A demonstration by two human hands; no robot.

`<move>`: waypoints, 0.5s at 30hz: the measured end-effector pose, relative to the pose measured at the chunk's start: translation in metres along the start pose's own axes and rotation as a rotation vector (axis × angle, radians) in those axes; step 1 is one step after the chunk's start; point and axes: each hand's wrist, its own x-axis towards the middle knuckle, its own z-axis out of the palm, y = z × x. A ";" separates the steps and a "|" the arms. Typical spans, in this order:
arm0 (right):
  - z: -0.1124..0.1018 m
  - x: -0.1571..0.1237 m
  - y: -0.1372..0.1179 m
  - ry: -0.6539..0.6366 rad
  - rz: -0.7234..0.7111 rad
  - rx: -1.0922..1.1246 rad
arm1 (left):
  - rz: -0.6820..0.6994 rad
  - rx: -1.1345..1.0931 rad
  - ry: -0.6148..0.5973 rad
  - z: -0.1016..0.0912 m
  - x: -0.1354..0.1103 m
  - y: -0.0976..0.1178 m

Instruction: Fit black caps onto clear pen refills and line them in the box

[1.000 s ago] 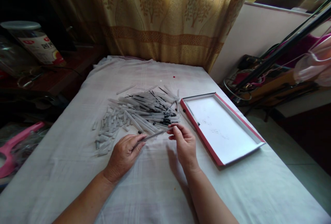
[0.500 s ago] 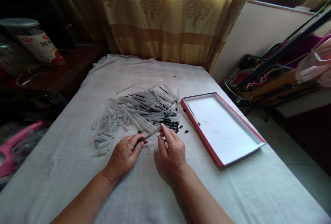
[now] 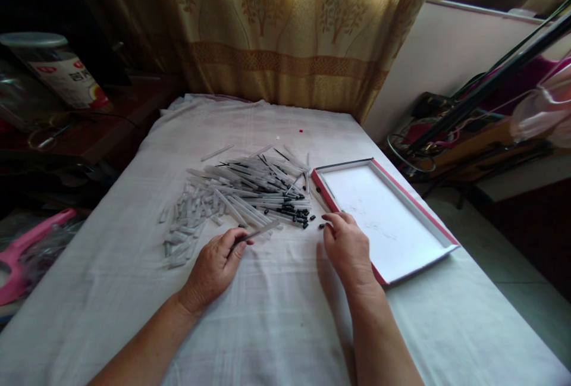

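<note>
My left hand (image 3: 215, 268) rests on the white cloth and pinches one clear pen barrel (image 3: 257, 232), which points up and to the right. My right hand (image 3: 349, 249) lies by the near-left edge of the red-rimmed tray (image 3: 447, 242), fingers curled down at a small black cap (image 3: 322, 226) on the cloth; whether it grips anything is hidden. A heap of clear pen barrels (image 3: 250, 187) lies beyond both hands. A cluster of small black caps (image 3: 302, 215) sits at its right end. Short grey caps (image 3: 185, 225) are spread to the left.
A white cloth (image 3: 276, 326) covers the table. A patterned curtain (image 3: 285, 29) hangs behind. A plastic jar (image 3: 60, 74) stands on a dark shelf at left, and a pink object (image 3: 27, 249) lies below it. Dark rods and cables (image 3: 482, 94) clutter the right side.
My right hand left the tip of the held barrel and moved right toward the tray's edge and the loose black caps. My left hand kept holding the barrel in place.
</note>
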 end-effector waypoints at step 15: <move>0.008 -0.006 -0.023 -0.171 0.169 0.724 | 0.009 0.043 -0.011 -0.001 0.000 0.000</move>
